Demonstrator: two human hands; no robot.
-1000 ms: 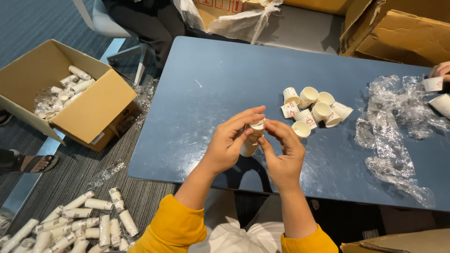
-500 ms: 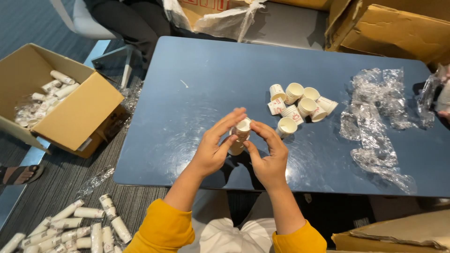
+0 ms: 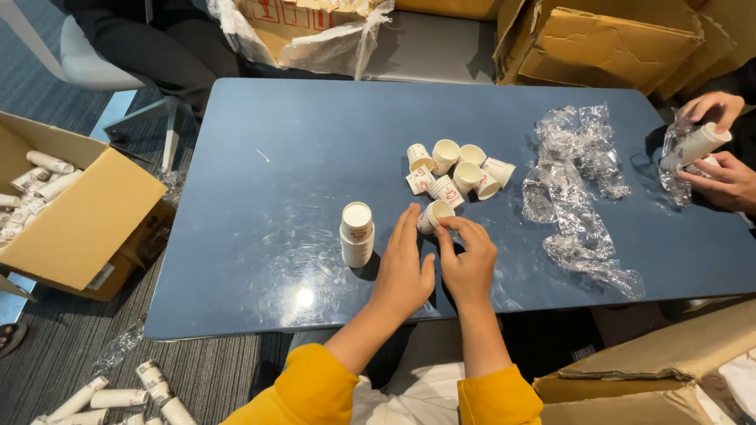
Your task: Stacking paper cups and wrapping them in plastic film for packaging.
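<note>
Hands [image 3: 437, 267] meet at one tipped cup [image 3: 434, 214], right fingers pinching its rim, left lying open alongside, beside an upturned stack [image 3: 357, 234].

On counter [image 3: 276, 142]: cup stack [image 3: 357, 234] left; loose cups [image 3: 455, 169] centre, behind hands; plastic wrap [image 3: 575, 189] right. Box [image 3: 79, 220] on floor, left.

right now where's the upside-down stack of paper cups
In the head view the stack of paper cups stands on the blue table, just left of the left hand and apart from the loose cups.
</note>
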